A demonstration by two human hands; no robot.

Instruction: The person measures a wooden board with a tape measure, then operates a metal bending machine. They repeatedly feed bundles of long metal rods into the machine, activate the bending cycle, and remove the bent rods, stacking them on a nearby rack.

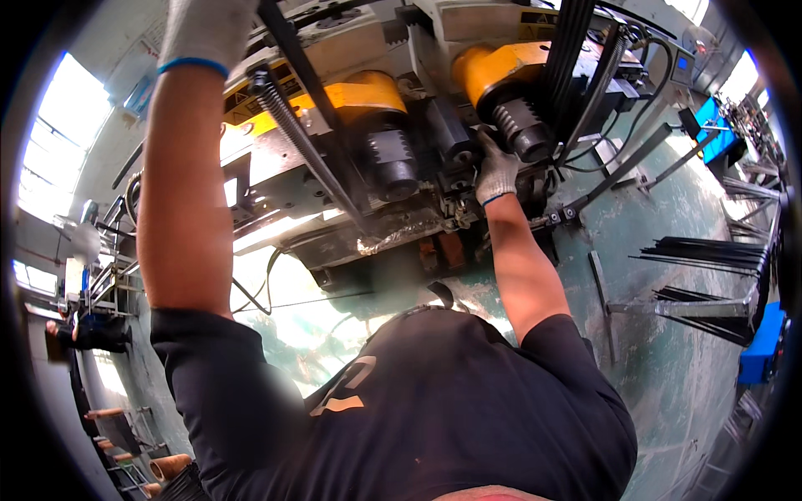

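My left hand (207, 29), in a white knitted glove with a blue cuff, is raised to the top edge; its fingers are cut off there, so any grip is hidden. A matching glove covers my right hand (497, 173), which reaches into a large machine (276, 163). This hand is against dark metal parts beside a black ribbed cylinder (520, 125) under a yellow housing (505, 71). Its fingers are mostly lost in shadow. To its left, a second yellow housing (368, 92) carries another ribbed cylinder (391, 159). Between the two cylinders sits a dark metal block (451, 134).
Threaded rods (305, 150) and black bars (572, 50) cross the machine's front. A metal arm (622, 175) juts out on the right. Farther right stands a rack (685, 307) with dark rods, near a blue box (762, 346). Another person (96, 331) is at far left.
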